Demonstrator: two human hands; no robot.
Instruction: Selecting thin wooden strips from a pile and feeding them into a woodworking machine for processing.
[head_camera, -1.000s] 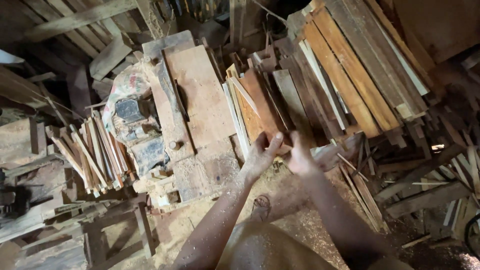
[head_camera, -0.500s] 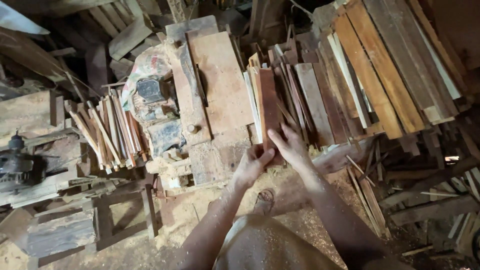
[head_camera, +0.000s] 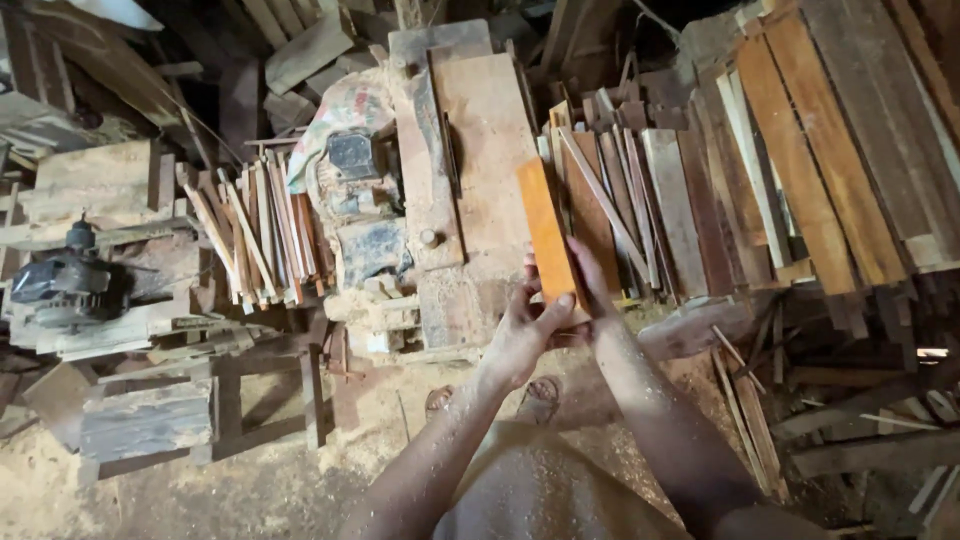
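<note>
Orange-brown flat wooden slat (head_camera: 547, 235) stands lifted clear of the stacked planks (head_camera: 700, 200), left hand (head_camera: 522, 335) and right hand (head_camera: 592, 285) clamping its lower end for support.

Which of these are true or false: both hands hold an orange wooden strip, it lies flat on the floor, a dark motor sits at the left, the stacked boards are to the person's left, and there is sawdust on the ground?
1. Both hands grip the orange wooden strip. True: the left hand and the right hand clasp its lower end.
2. The strip lies flat on the floor. False: it is held up in the air, above the workbench.
3. A dark motor sits at the left. True.
4. The stacked boards are to the person's left. False: they lean at the right.
5. Sawdust covers the ground. True.
</note>
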